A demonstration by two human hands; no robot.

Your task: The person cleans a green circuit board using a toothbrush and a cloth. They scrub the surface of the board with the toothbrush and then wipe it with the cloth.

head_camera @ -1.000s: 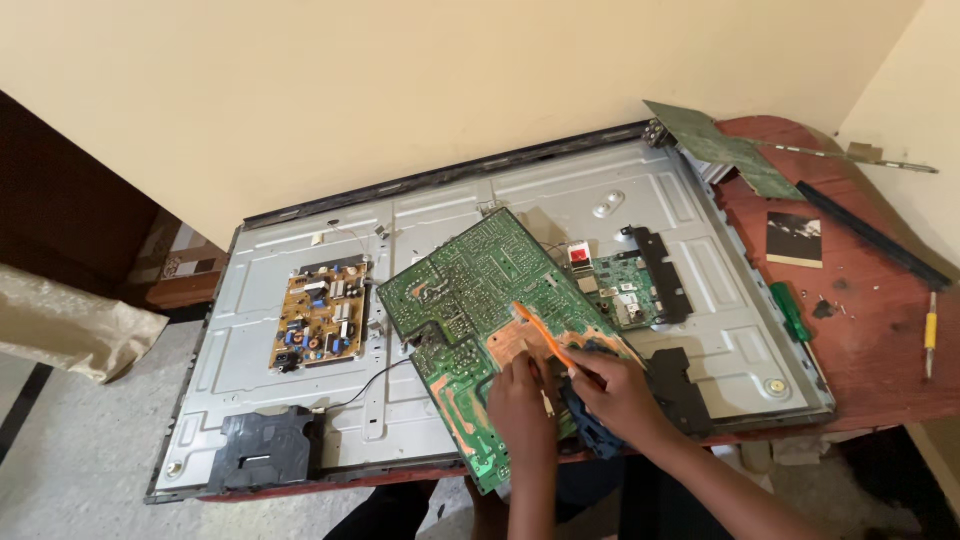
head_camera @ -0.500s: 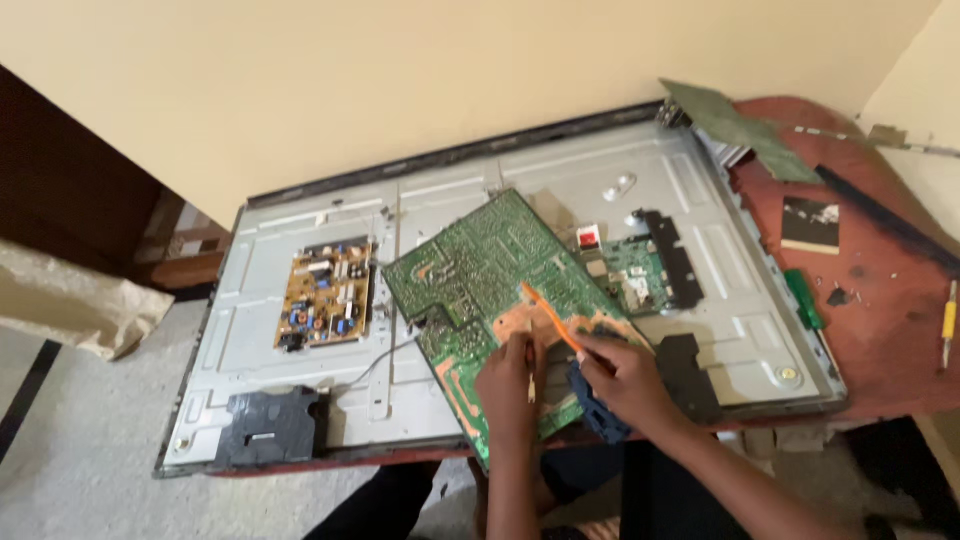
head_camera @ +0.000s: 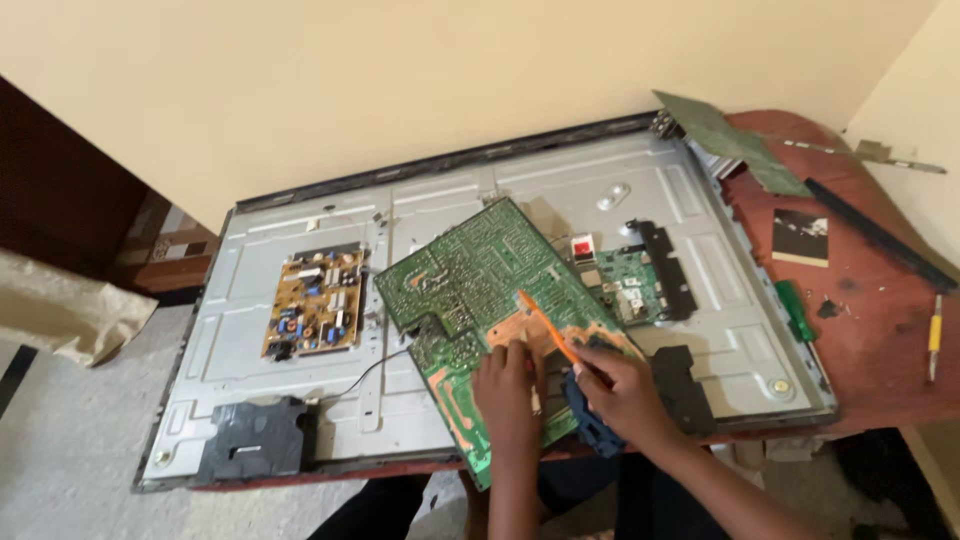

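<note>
At lower centre, our left hand (head_camera: pixel 508 388) presses the large green circuit board (head_camera: pixel 490 300) flat while our right hand (head_camera: pixel 625 392), fingers clenched on a thin orange tool (head_camera: pixel 548 326), should work gently.

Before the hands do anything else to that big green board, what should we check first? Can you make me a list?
1. Left hand steadying the big green board: ok, it rests flat on it.
2. Right hand gripping the orange tool: ok, the tip points at the board's coppery patch.
3. Board lying steady: not ok, its near corner hangs past the metal panel edge.
4. Black wire beside the board staying out of the way: ok, it lies left of the hands.
5. Dark blue object under the right hand: cannot tell what it is.
6. Spare yellow tool within reach: ok, on the red table at right.
</note>
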